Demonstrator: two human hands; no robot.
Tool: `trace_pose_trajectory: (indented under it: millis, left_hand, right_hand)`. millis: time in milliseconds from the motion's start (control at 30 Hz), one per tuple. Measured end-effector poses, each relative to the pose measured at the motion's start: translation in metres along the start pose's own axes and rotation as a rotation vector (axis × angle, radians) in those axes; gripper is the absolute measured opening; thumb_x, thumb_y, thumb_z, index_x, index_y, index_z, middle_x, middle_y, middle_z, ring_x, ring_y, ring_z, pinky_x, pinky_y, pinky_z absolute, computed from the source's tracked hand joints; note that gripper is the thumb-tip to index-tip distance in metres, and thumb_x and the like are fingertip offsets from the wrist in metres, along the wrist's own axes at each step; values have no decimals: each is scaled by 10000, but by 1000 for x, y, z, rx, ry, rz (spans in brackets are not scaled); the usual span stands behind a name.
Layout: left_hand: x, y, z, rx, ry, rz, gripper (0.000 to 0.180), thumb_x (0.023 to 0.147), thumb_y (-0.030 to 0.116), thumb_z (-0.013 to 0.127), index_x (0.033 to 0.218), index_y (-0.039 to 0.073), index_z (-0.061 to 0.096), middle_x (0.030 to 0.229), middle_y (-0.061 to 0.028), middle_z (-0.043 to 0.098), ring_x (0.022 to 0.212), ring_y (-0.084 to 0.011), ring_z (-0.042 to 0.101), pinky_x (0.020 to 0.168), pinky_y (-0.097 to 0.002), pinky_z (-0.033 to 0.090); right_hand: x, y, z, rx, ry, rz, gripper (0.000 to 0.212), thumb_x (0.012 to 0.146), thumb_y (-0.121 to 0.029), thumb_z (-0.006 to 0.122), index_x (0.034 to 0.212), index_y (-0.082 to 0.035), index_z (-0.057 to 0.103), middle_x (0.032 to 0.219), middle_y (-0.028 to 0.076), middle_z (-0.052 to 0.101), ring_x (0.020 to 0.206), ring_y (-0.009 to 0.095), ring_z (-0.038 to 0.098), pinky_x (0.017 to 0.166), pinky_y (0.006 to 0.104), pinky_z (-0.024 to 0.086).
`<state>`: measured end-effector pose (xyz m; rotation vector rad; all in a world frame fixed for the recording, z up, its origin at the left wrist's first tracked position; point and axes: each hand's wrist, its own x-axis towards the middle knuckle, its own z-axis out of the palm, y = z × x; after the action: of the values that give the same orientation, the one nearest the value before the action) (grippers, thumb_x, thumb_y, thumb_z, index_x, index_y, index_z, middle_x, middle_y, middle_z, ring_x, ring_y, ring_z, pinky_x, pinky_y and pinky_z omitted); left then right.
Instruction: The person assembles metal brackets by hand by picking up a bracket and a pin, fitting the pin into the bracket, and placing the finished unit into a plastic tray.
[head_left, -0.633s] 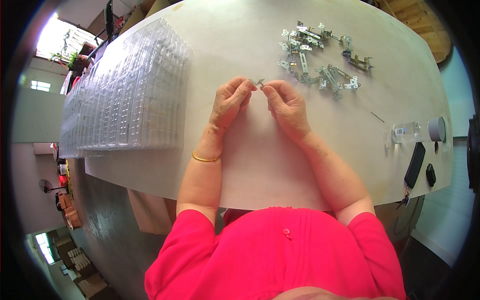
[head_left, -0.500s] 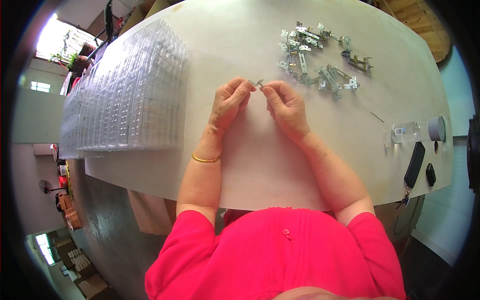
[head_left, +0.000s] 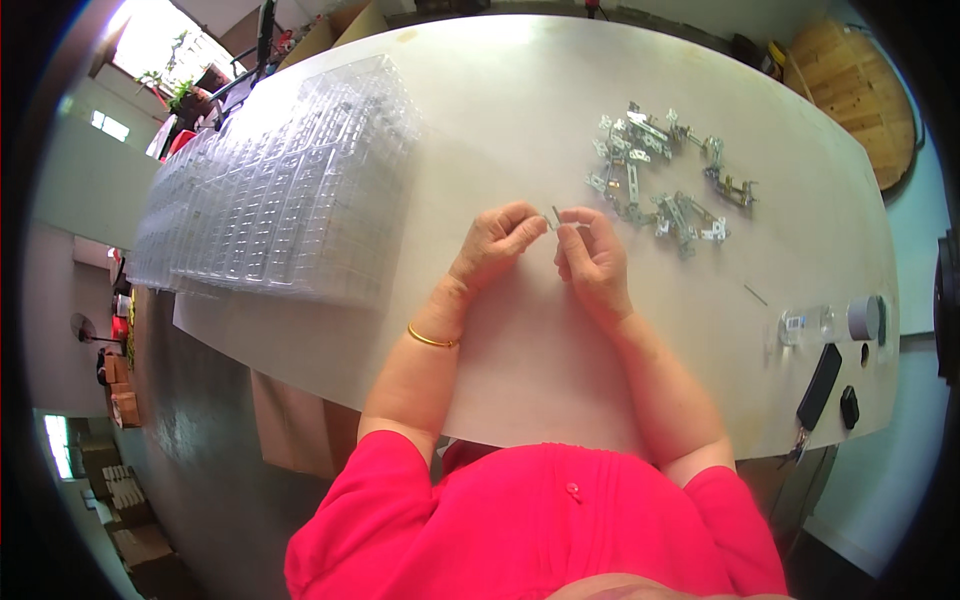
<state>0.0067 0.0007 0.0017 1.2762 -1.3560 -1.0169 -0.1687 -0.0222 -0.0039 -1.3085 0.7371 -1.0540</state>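
My left hand, with a gold bangle on its wrist, pinches one end of a small grey metal piece. Facing it, the thumb and fingers of my right hand close on the other side of the piece. One thin part of it sticks up between the fingertips; most of it is hidden, and its exact kind is too small to make out. Beyond my right hand lies a loose cluster of metal brackets, some silvery and some brassy.
Tall stacks of clear plastic trays fill the table's left side. To the right are a thin rod, a clear bottle with a grey cap, a black phone-like slab and a small black object near the table edge.
The whole view has shifted, so the table and its things sit lower. Between my fingertips the metal piece has turned, and its thin part now points upward.
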Motion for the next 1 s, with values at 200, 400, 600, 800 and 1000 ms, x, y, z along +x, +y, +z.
trace_pose_trajectory:
  millis: [200, 400, 600, 800, 1000]
  left_hand:
    - [1, -10, 3, 113, -2, 113, 145, 960, 134, 643, 903, 4, 670, 685, 59, 508, 655, -30, 428, 557, -224, 363]
    - [-6, -1, 4, 196, -57, 143, 216, 958, 196, 655, 867, 1, 655, 633, 39, 470, 610, -48, 401, 524, -253, 347]
    - [-4, -1, 5, -238, -13, -71, 245, 995, 224, 587, 885, 20, 666, 612, 40, 462, 557, -50, 380, 499, -221, 309]
    - [3, 3, -8, -507, 9, -163, 289, 1000, 280, 579, 871, 33, 656, 616, 21, 500, 530, -58, 388, 483, -213, 286]
    - [4, 0, -6, -498, 22, -181, 282, 1000, 273, 579, 885, 28, 659, 619, 27, 492, 534, -58, 384, 490, -218, 282]
  right_hand:
    - [0, 12, 1, -66, 62, -21, 99, 975, -115, 633, 1045, -45, 623, 765, -20, 594, 647, 44, 528, 579, 198, 424]
    - [3, 21, -1, -199, 204, -262, 88, 952, -91, 670, 1012, -39, 633, 874, -29, 568, 680, 48, 494, 637, 209, 442]
    - [-2, 9, -2, 73, 258, -95, 86, 994, -148, 624, 1044, -79, 620, 802, -35, 569, 656, 31, 479, 575, 191, 400]
    - [2, 1, 2, 22, 124, 39, 117, 999, -187, 624, 1042, -78, 632, 750, -37, 581, 608, 21, 464, 518, 184, 363]
    - [1, 1, 3, -6, 122, 52, 126, 987, -182, 641, 1008, -59, 660, 757, -63, 572, 669, 32, 501, 595, 197, 411]
